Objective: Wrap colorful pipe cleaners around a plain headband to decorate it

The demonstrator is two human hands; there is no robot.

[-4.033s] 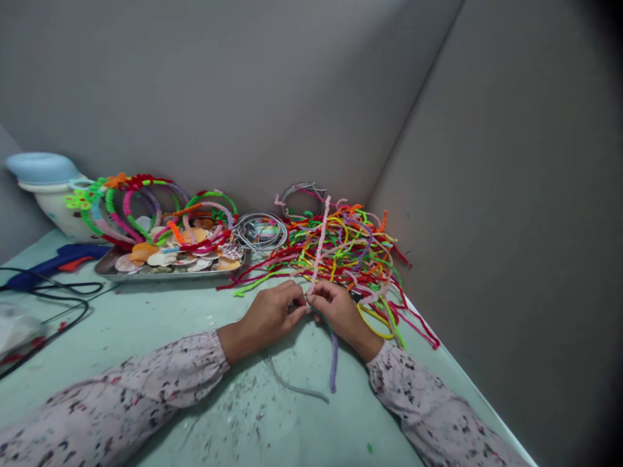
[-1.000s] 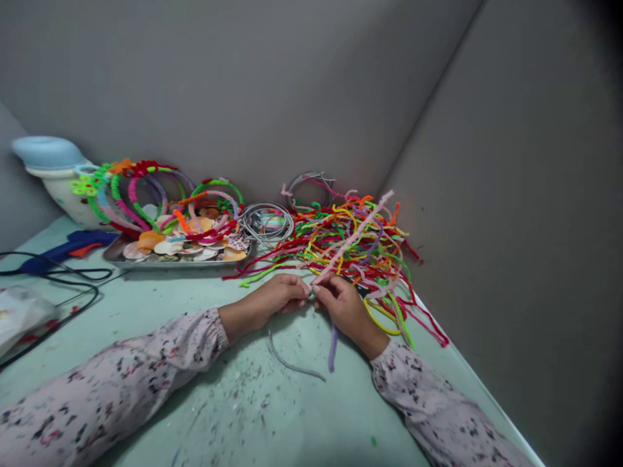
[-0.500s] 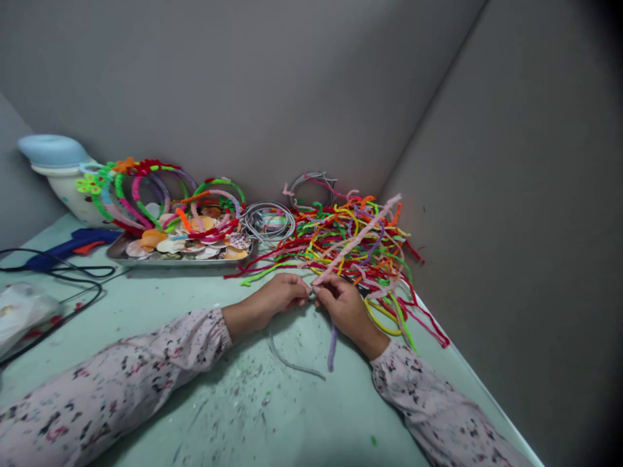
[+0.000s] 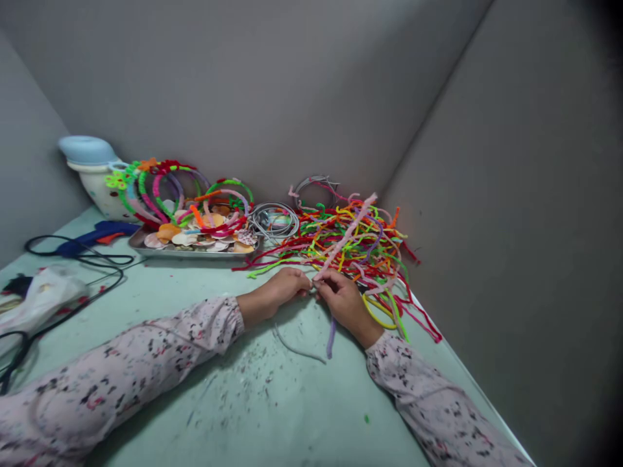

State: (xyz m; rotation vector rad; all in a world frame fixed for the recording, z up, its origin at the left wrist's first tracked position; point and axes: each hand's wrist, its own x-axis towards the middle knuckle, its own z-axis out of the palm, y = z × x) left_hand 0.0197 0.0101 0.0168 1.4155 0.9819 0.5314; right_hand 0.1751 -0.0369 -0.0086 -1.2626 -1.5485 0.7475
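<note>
My left hand [image 4: 282, 290] and my right hand [image 4: 341, 299] meet fingertip to fingertip on the pale green table [image 4: 195, 363]. Both are closed in a pinch. My right hand grips a pale pink pipe cleaner [image 4: 346, 239] that slants up and to the right over the pile. A lilac pipe cleaner [image 4: 331, 338] hangs down from under my right hand. My left hand pinches a thin grey headband wire [image 4: 296, 347] whose free end curves across the table below my hands.
A heap of coloured pipe cleaners [image 4: 360, 250] lies behind my hands by the right wall. A metal tray [image 4: 195, 250] holds shells and wrapped headbands. Bare wire headbands [image 4: 273, 222], a blue glue gun [image 4: 97, 233] with black cord, a plastic bag [image 4: 43, 295] sit left.
The pink pipe cleaner has swung from nearly upright to slanting right. My hands stay joined at the same spot. The view has shifted, so the left-side things show further in.
</note>
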